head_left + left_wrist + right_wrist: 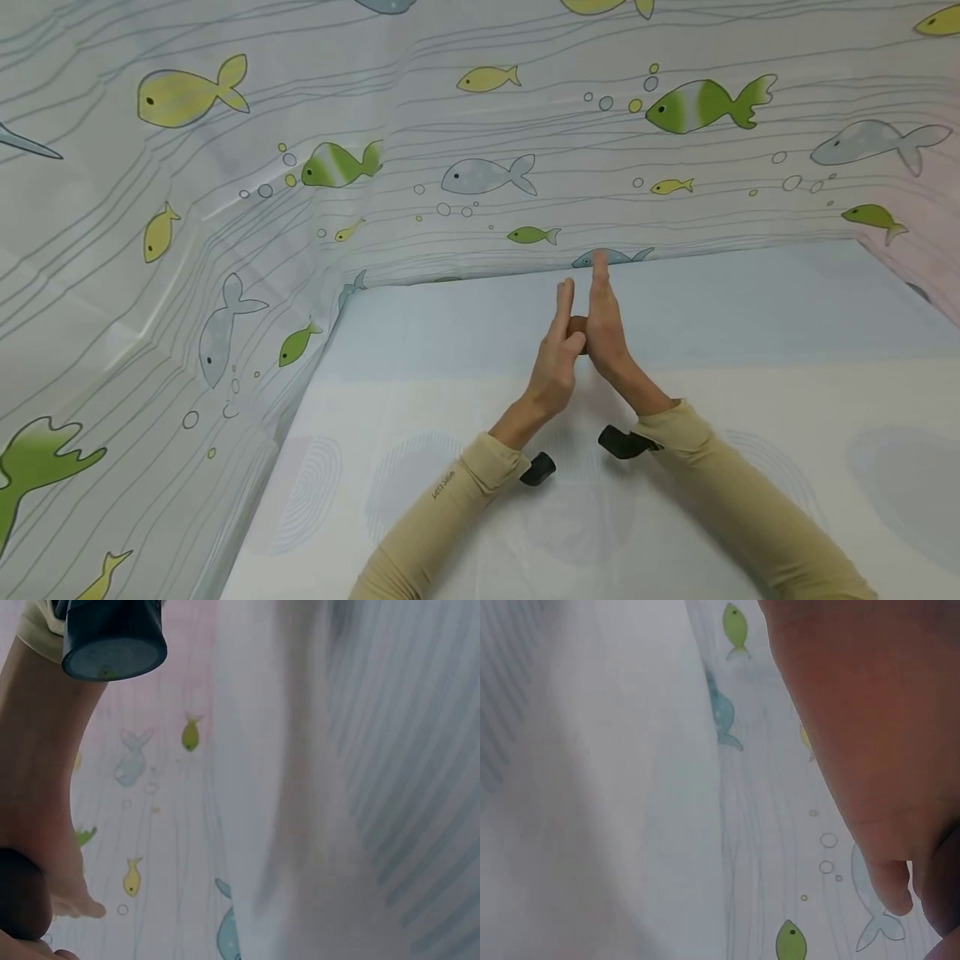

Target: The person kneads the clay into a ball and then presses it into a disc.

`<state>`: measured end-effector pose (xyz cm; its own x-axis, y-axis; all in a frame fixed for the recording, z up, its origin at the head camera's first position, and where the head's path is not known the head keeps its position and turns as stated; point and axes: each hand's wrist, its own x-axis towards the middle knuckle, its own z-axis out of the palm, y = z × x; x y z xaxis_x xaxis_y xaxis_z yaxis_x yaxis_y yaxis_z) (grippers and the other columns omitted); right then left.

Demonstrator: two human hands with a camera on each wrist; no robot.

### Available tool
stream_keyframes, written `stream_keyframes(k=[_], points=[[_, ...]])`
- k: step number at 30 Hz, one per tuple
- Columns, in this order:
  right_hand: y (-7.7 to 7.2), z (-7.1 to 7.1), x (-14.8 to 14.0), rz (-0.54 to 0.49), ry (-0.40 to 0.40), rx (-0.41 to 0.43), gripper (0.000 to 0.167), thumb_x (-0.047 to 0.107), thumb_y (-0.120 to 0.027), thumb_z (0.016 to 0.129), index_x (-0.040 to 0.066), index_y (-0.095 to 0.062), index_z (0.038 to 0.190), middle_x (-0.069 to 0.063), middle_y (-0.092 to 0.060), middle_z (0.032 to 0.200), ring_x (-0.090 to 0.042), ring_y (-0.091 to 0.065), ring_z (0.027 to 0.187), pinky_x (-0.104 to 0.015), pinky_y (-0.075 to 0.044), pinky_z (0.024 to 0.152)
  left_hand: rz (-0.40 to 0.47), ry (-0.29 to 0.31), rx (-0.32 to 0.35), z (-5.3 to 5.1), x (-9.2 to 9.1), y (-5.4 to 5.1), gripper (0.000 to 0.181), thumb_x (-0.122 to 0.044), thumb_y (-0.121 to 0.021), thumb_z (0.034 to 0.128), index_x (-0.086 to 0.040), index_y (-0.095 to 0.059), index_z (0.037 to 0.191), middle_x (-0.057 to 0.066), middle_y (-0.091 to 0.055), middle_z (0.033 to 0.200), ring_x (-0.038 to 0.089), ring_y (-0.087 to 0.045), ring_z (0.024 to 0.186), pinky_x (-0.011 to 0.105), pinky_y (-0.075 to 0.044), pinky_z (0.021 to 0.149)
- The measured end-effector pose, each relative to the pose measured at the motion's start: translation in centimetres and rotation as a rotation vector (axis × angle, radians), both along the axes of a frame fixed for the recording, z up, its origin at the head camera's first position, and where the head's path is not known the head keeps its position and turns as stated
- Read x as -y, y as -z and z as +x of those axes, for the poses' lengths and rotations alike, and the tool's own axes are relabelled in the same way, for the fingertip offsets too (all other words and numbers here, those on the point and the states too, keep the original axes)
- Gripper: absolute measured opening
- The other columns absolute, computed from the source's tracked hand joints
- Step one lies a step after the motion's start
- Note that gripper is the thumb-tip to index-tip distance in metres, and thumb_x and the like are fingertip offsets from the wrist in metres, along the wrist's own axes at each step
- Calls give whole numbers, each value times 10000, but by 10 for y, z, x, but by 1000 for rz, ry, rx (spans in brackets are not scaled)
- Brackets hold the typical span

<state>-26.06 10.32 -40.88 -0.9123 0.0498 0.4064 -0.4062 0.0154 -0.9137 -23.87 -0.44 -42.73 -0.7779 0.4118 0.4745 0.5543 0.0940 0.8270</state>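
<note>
In the head view my left hand (553,371) and right hand (606,329) face each other, palm to palm, fingers straight and pointing away. Pressed between the palms is a small, brown, rounded lump (577,327), possibly a ball; the hands cover most of it. It looks dark and smooth in the left wrist view (22,896), where part of the right hand (56,870) shows behind it. The right wrist view catches only its edge (946,889), beside a hand. Both hands are held above the pale table surface, fingertips near its far edge.
A white and pale-blue cloth (450,333) with faint circles covers the table. Behind and to the left hangs a sheet printed with fish (487,177). Black wrist cameras (624,442) stick out below both beige sleeves (450,508).
</note>
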Motion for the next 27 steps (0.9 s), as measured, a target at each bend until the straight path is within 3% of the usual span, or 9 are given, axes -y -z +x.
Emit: stream_keyframes(k=[1, 3, 6, 11, 16, 20, 23, 27], points=[[-1, -1, 0, -4, 2, -3, 601, 388, -137, 1086, 86, -18, 1591, -20, 2, 1665, -122, 16, 1519, -394, -4, 1225, -4, -7, -15, 0, -1, 0, 687, -247, -221, 960, -94, 2, 1591, 65, -86, 1659, 153, -133, 1502, 358, -234, 1191], [-2, -2, -1, -6, 3, -2, 604, 389, -142, 1085, 85, -10, 1590, -16, 13, 1665, -114, 36, 1519, -384, 12, 1224, -12, -17, -40, 1, -2, -1, 707, -272, -222, 944, -95, -3, 1593, -1, 12, 1664, 148, 17, 1524, 401, -137, 1221], [-2, -3, -1, -11, -23, -3, 619, 392, -137, 1082, 76, 37, 1584, -12, 54, 1663, -110, 71, 1515, -385, 43, 1221, -26, -36, -68, 1, -2, -5, 714, -274, -221, 936, -78, -22, 1594, -17, 12, 1663, 146, 38, 1525, 415, -109, 1225], [3, 1, 2, -28, -119, 70, 617, 415, -95, 1071, 121, 93, 1581, 47, 109, 1652, -106, 74, 1507, -392, 29, 1221, -59, -56, -127, -2, 0, -14, 706, -258, -223, 936, -57, -54, 1591, -15, -6, 1666, 182, 53, 1529, 444, -50, 1226], [14, 5, 6, -39, -211, 100, 652, 493, -85, 1053, 156, 60, 1592, 46, 103, 1655, -148, 76, 1513, -464, -18, 1219, -84, -84, -212, -6, 1, -24, 690, -229, -215, 936, -28, -88, 1584, 25, -43, 1666, 212, 34, 1533, 456, -22, 1227], [24, 11, 8, 7, -245, 98, 653, 499, -77, 1052, 156, 29, 1597, 13, 76, 1664, -168, 87, 1518, -506, 19, 1211, -98, -95, -265, -12, 2, -32, 680, -242, -217, 953, -9, -94, 1580, 26, -65, 1664, 188, 11, 1535, 448, -3, 1227], [27, 18, 10, 31, -260, 125, 670, 493, -82, 1057, 107, -1, 1598, -33, -6, 1667, -203, 12, 1522, -518, -24, 1212, -104, -88, -265, -18, 4, -36, 680, -257, -217, 960, -25, -78, 1585, 5, -33, 1666, 172, 24, 1534, 416, 22, 1228], [27, 29, 12, 11, -317, 159, 693, 483, -85, 1062, -8, -203, 1536, -105, -308, 1496, -221, -286, 1385, -442, -248, 1156, -93, -86, -243, -27, 9, -36, 687, -259, -210, 956, -32, -58, 1586, 0, 13, 1666, 199, 51, 1534, 377, 51, 1224]])
